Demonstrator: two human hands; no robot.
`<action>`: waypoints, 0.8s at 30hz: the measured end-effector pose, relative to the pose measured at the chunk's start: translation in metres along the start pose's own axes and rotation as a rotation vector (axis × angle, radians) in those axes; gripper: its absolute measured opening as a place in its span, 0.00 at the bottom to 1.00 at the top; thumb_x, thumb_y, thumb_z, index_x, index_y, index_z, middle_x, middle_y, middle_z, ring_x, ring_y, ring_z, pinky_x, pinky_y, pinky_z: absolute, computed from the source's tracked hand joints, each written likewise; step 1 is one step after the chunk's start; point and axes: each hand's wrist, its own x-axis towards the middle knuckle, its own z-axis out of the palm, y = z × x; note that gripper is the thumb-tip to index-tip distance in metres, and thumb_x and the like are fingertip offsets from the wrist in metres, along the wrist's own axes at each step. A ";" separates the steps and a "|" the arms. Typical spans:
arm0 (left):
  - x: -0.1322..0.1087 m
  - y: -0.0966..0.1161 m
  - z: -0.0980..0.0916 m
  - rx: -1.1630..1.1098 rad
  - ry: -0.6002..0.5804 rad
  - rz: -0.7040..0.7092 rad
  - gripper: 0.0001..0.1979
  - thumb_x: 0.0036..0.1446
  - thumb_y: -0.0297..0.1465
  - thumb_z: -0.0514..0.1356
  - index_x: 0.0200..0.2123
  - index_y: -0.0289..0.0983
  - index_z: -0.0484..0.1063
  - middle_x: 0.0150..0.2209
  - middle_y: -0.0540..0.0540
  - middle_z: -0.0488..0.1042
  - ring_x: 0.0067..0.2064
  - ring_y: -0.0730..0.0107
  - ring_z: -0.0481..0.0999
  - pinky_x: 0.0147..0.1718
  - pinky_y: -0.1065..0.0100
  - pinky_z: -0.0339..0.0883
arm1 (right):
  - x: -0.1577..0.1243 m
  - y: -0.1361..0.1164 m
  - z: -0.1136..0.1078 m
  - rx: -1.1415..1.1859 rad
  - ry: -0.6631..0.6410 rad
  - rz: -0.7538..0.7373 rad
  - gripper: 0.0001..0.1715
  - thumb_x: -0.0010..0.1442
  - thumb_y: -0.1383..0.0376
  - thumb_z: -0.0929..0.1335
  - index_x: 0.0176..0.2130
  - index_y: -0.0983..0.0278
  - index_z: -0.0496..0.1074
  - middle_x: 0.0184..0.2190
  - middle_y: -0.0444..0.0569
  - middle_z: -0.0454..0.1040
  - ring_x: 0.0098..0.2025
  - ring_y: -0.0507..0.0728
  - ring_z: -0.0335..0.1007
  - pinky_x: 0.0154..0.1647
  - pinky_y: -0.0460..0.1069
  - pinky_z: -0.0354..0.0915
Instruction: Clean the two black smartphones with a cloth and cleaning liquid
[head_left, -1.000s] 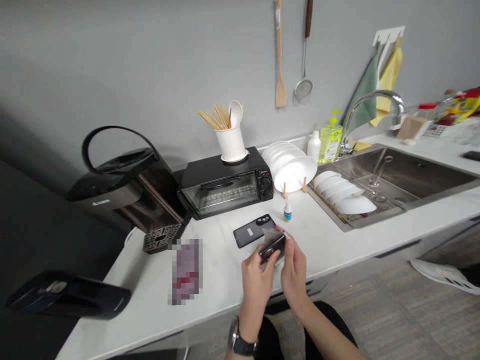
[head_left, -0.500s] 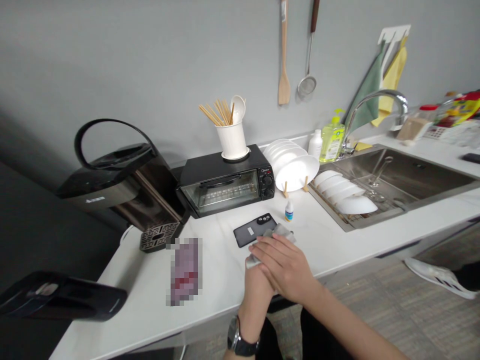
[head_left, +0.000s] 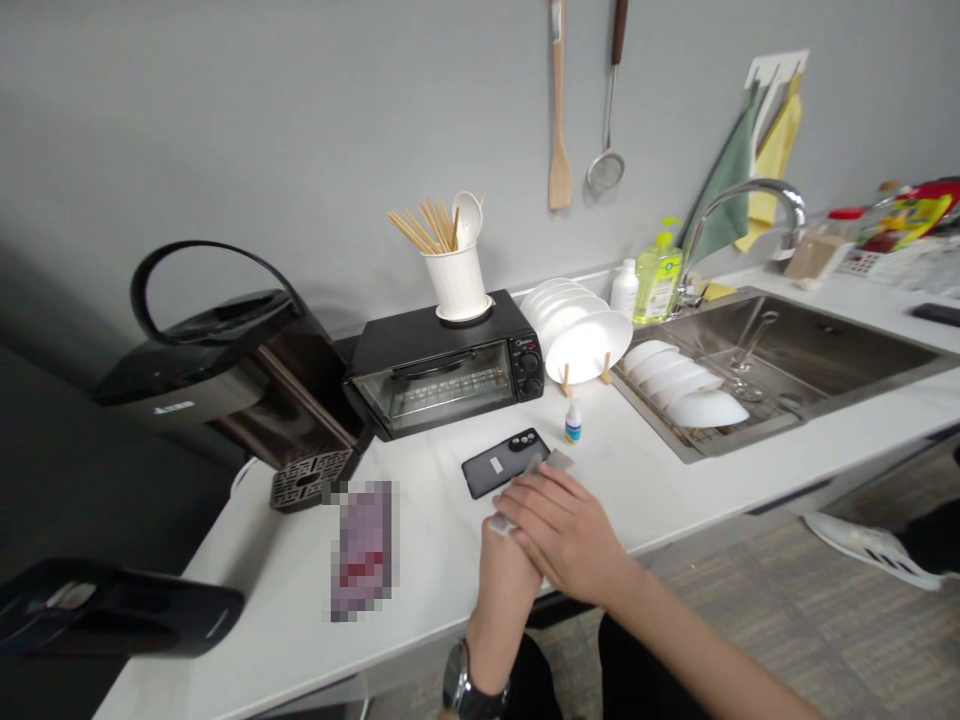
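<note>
My right hand [head_left: 562, 525] lies over my left hand [head_left: 508, 560], its fingers pressed together on a small grey cloth [head_left: 561, 460]. The cloth shows past the fingertips and between the two hands. The fingers of my left hand are hidden beneath; a watch [head_left: 472, 685] is on that wrist. Just beyond the hands a dark phone [head_left: 506, 462] lies on the white counter [head_left: 442, 560], its camera side up. A small white bottle with a blue label [head_left: 573, 423] stands upright behind the phone.
A black toaster oven [head_left: 442, 375] carries a white utensil cup [head_left: 457, 283]. Left are a dark machine [head_left: 292, 400] and a blurred purple item [head_left: 364, 550]. White plates [head_left: 585, 345] stand in a rack beside the sink [head_left: 817, 350]. A person's shoe [head_left: 870, 550] shows at right.
My right hand's fingers have shifted slightly over the cloth, and less of the cloth shows. The whole view has moved a little, so the counter items appear farther left.
</note>
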 end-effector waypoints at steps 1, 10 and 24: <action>-0.001 -0.001 0.000 -0.012 0.000 -0.008 0.11 0.59 0.22 0.59 0.26 0.40 0.72 0.23 0.46 0.77 0.26 0.62 0.78 0.28 0.68 0.70 | 0.000 0.002 0.000 -0.010 0.003 0.023 0.19 0.74 0.67 0.60 0.59 0.65 0.72 0.49 0.53 0.81 0.52 0.60 0.74 0.61 0.59 0.67; 0.002 -0.002 0.002 -0.289 -0.040 -0.043 0.10 0.60 0.24 0.58 0.42 0.36 0.78 0.37 0.43 0.83 0.39 0.60 0.83 0.42 0.62 0.77 | -0.009 0.009 0.001 0.150 0.009 0.077 0.12 0.75 0.61 0.61 0.50 0.63 0.71 0.44 0.55 0.77 0.44 0.60 0.70 0.45 0.56 0.69; -0.016 -0.037 0.015 -0.127 -0.216 -0.058 0.32 0.53 0.29 0.74 0.61 0.44 0.72 0.55 0.43 0.76 0.58 0.49 0.74 0.62 0.44 0.68 | -0.079 0.035 0.031 0.321 0.271 0.610 0.15 0.77 0.64 0.57 0.43 0.61 0.70 0.39 0.50 0.73 0.42 0.57 0.74 0.43 0.51 0.71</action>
